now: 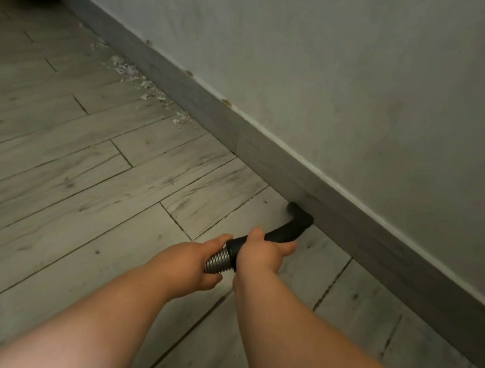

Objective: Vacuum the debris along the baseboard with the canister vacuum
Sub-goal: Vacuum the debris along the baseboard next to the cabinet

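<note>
Lying along the floor's wall edge, far left: one debris (pixel 144 82) trail against the baseboard (pixel 213 114). Next, left hand (pixel 192 264) grips one ribbed hose (pixel 218 262). Then right hand (pixel 260 254) grips one black nozzle (pixel 287 229). Long axis runs up-right, bent tip at the baseboard foot, well apart from debris.

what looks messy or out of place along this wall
Pale scraps of debris lie strewn on the floor against the baseboard, well away from the black nozzle. A few small brown specks sit on the baseboard's top edge.
</note>
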A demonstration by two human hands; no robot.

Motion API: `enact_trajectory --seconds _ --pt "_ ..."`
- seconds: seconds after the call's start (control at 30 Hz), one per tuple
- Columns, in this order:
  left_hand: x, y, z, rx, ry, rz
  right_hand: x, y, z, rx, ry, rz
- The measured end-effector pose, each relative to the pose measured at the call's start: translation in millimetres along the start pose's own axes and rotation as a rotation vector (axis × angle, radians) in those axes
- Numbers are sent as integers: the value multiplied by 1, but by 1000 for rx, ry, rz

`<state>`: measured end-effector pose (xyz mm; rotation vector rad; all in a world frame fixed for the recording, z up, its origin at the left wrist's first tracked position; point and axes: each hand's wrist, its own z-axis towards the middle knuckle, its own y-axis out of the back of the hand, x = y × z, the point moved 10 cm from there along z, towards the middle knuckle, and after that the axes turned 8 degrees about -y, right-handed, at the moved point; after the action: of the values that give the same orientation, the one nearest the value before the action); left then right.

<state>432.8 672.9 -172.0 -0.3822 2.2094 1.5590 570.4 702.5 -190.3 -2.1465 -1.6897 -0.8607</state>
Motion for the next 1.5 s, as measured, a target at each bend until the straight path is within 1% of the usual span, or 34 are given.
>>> enact_trajectory --seconds 0.1,0.23,0.33,0.53,0.63,0.8,0.93,1.0,1.23,1.37,1.47,1.5 --pt "0 -3 -1 -6 -7 -20 6 -7 7 31 23 -59" --pt "5 -8 6 -9 18 -218 17 -12 17 47 27 -113" --pt "6 -13 5 5 38 -390 18 -11 19 80 67 -125" --pt "6 -10 27 -8 106 -526 44 -27 40 161 96 -151" --pt "1 -3 41 -20 116 -524 61 -37 47 176 109 -202" --pt "11 11 59 -107 149 -517 83 -60 56 189 71 -296" --pt "35 36 69 -205 185 -357 99 -97 56 229 94 -348" --pt "47 44 74 -224 212 -330 105 -115 57 261 105 -371" --pt "85 62 88 -243 256 -453 124 -164 63 283 140 -533" --pt "105 72 95 -265 284 -503 138 -198 62 268 224 -635" --pt "116 75 101 -276 304 -510 135 -208 64 217 165 -732" --pt "117 75 102 -283 306 -518 137 -215 63 231 221 -778"
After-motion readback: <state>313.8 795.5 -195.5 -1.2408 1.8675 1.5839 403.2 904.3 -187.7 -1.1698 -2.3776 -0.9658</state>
